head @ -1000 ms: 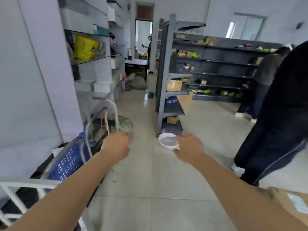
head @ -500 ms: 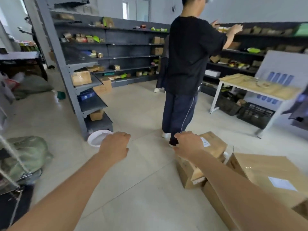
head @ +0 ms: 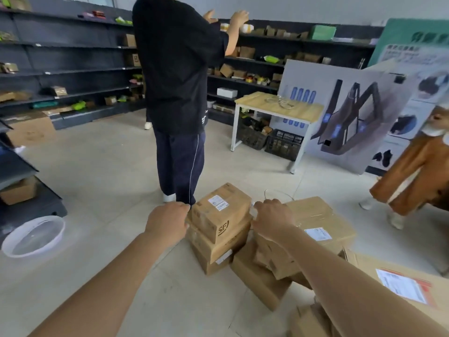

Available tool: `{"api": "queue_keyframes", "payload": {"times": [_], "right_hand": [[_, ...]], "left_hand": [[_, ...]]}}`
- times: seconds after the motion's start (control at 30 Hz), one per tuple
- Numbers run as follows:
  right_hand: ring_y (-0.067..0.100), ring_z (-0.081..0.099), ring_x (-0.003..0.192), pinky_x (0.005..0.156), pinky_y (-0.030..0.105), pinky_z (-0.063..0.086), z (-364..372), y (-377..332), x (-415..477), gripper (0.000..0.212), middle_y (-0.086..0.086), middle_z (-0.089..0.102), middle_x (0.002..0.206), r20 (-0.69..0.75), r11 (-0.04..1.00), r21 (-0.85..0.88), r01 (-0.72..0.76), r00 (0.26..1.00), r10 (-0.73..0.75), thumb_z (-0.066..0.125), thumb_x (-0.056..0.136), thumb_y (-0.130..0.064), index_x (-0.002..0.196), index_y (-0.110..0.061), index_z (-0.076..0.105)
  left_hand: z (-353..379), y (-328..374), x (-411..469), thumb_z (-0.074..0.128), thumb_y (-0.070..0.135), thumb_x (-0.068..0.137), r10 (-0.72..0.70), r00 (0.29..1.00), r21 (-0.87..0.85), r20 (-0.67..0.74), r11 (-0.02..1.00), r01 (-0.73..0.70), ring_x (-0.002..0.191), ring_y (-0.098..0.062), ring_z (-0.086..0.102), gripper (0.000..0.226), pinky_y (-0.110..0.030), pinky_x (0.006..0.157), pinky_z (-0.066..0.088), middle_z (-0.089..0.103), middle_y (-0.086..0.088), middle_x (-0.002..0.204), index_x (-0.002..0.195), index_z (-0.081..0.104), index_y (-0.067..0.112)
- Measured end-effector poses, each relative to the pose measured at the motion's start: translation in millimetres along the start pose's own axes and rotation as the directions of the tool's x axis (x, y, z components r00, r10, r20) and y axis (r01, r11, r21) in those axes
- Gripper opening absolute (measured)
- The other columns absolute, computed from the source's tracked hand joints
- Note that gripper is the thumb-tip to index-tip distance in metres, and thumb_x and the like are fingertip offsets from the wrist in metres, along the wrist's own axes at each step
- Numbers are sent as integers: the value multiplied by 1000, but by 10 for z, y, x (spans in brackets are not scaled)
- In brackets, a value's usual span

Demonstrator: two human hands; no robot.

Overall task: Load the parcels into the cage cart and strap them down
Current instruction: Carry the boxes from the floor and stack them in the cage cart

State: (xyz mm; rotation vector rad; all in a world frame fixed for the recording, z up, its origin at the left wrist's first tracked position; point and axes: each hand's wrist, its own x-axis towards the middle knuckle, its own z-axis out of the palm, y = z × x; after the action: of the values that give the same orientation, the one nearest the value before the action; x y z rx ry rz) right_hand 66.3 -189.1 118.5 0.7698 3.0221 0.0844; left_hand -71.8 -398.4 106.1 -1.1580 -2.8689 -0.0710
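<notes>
A: Cardboard all over the floor [head: 109, 178], piled crooked. Top parcel [head: 221, 211] sitting askew on two more, just beside a bigger parcel [head: 318, 215]. Liable to slide off, or drag the lower ones along, if pulled by one side only.

B: Anything else worth fearing?

A: Plenty. Bystander in black [head: 175, 69] close behind the pile, back turned, arms up at the shelves [head: 267, 59]. Easy to clip with a box on the way up. Thin wire loop [head: 279, 193] lying on the tiles beside the pile as well; could catch a foot or a corner.

B: And the grip?

A: Left hand [head: 167, 224] level with the top parcel's left side, right hand [head: 272, 220] at its right side, above the bigger parcel. Both seen from the back, fingers curled under and hidden. Cannot tell whether clamped on cardboard or merely close to it. Lifting nothing yet, by the look.

B: Best guess at the step?

A: Reaching to take that top parcel from both sides.

B: Cage cart?

A: Out of sight. Every visible parcel down on the floor, none loaded, no strap showing.
</notes>
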Motion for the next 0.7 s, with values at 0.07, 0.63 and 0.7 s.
{"api": "queue_keyframes", "payload": {"times": [0.07,0.63,0.7], "right_hand": [[23,50,117,90,35,45,93,279,80,40,2,58,122,15,998,-6,-63,998,63,46,95,-35,131,-18,50],[23,53,113,89,34,47,861,2103,1108,40,2,58,117,226,888,-3,-459,865,448,55,94,-40,127,-18,52],[23,52,113,89,34,46,943,2320,1198,37,3,58,116,264,881,-14,-473,848,460,54,95,-39,124,-17,52]], "left_hand": [[97,219,255,52,31,95,55,998,-23,18,998,-55,120,-21,52,41,-34,90,46,53,3,134,134,49,20],[977,1671,2377,50,26,93,362,902,-185,234,928,-325,99,-22,58,18,-31,73,45,58,-1,107,107,56,17],[1109,1861,2548,52,29,93,370,893,-208,256,923,-323,106,-24,58,23,-35,81,49,59,-2,112,111,56,16]]}}
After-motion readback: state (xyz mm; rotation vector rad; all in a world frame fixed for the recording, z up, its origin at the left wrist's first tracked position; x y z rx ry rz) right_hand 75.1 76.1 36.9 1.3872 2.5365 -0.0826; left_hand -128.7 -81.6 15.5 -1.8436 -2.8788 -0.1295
